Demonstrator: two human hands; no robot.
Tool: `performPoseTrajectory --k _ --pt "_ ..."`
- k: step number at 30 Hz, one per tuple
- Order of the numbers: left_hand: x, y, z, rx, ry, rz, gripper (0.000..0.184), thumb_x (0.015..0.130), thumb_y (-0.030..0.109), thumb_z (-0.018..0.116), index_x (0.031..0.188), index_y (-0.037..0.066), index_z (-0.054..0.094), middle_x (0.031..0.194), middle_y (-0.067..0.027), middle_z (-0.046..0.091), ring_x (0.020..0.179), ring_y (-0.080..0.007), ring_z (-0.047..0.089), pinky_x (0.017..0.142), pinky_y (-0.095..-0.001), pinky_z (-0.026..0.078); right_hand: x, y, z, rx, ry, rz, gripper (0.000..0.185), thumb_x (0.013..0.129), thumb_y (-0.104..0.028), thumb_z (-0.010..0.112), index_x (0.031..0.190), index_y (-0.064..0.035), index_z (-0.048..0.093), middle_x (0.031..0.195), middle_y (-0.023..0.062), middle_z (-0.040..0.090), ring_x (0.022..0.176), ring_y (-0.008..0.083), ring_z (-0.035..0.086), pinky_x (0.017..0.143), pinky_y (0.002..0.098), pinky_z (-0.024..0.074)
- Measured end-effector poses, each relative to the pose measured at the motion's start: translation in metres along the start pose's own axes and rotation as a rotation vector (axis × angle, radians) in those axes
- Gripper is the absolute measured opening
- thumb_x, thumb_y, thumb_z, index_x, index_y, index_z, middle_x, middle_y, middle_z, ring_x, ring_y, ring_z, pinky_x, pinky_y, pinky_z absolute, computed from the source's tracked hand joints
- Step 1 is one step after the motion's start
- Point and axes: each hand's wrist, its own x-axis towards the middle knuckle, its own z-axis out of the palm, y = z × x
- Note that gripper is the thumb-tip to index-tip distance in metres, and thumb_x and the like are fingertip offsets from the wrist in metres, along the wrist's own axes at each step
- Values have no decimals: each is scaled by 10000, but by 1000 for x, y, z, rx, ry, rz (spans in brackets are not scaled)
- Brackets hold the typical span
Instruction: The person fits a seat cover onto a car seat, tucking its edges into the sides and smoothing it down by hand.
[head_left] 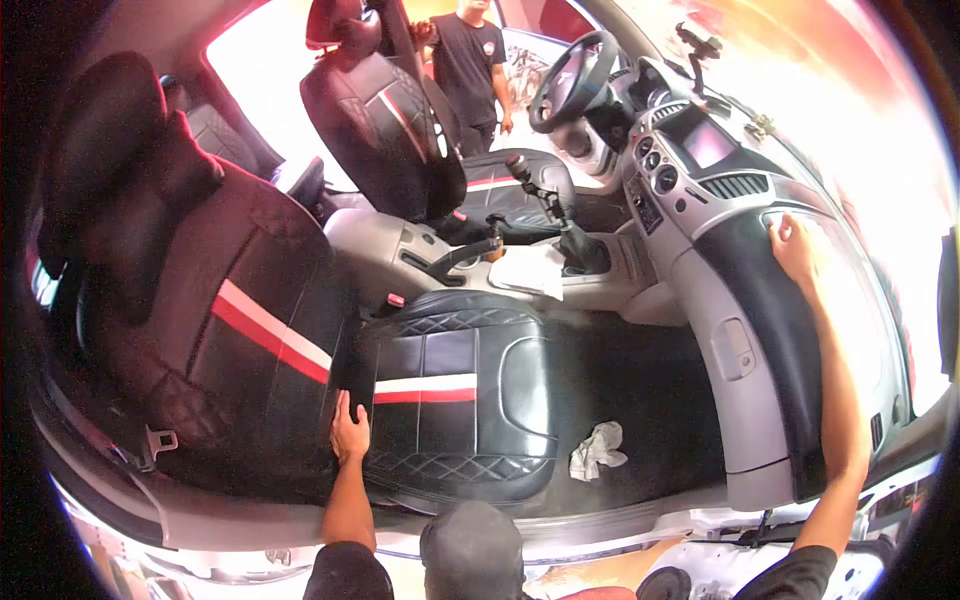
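My left hand [350, 430] lies with fingers stretched out on the black front passenger seat, where the backrest [270, 310] meets the seat cushion [425, 415]. Both parts carry a white and red stripe. Across the cabin, my right hand [795, 250] rests on top of the dashboard [745, 250], near the air vent beside the centre screen [708, 143]. Its fingers are curled in, and whatever they may hold is hidden. A crumpled white cloth [598, 452] lies on the dark floor in front of the seat cushion.
Between the seats stand the gear lever [545, 190], the handbrake [465, 258] and a white sheet [527, 272] on the console. Beyond are the driver's seat [385, 130], the steering wheel [575, 80] and another person [468, 70] at the far door opening. A glovebox [735, 350] faces the cushion.
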Motion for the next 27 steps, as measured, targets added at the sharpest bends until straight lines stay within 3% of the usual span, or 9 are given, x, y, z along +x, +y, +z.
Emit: performPoseTrajectory --k 3,4,16,19,25,27 --pt "1 -6 5 3 16 21 536 992 263 583 1489 87 484 1564 -121 467 1398 -336 486 1128 -423 428 2 0 5 50 24 -12 402 946 -297 686 1134 58 660 963 244 712 916 353 698 812 439 529" --pt "1 -6 5 2 15 20 533 993 265 582 1486 87 486 1564 -120 467 1399 -335 485 1128 -422 427 4 0 1 24 -69 45 404 944 -294 686 1160 47 662 1007 242 714 954 356 698 842 437 533" --pt "0 -5 3 47 28 44 527 1001 282 571 1492 113 482 1561 -97 478 1376 -338 509 1102 -432 452 7 22 25 39 -3 20 432 941 -314 692 1173 49 662 998 233 715 957 373 694 858 441 531" --pt "0 -8 6 49 36 56 526 1003 289 567 1493 118 482 1563 -91 476 1369 -340 516 1097 -436 457 2 -6 -3 -13 -95 90 451 943 -326 692 1192 49 659 985 233 712 944 370 693 850 441 531" --pt "0 -2 2 56 14 27 530 1005 296 564 1498 121 477 1563 -85 476 1377 -335 508 1104 -442 450 -1 4 9 44 30 16 378 949 -311 675 1071 48 660 922 234 699 874 371 686 797 445 520" --pt "0 -2 2 63 12 25 532 1004 295 565 1499 120 477 1563 -84 476 1383 -331 503 1110 -442 445 0 7 11 9 64 -32 357 950 -368 662 926 -15 615 845 199 685 820 377 677 745 470 502"
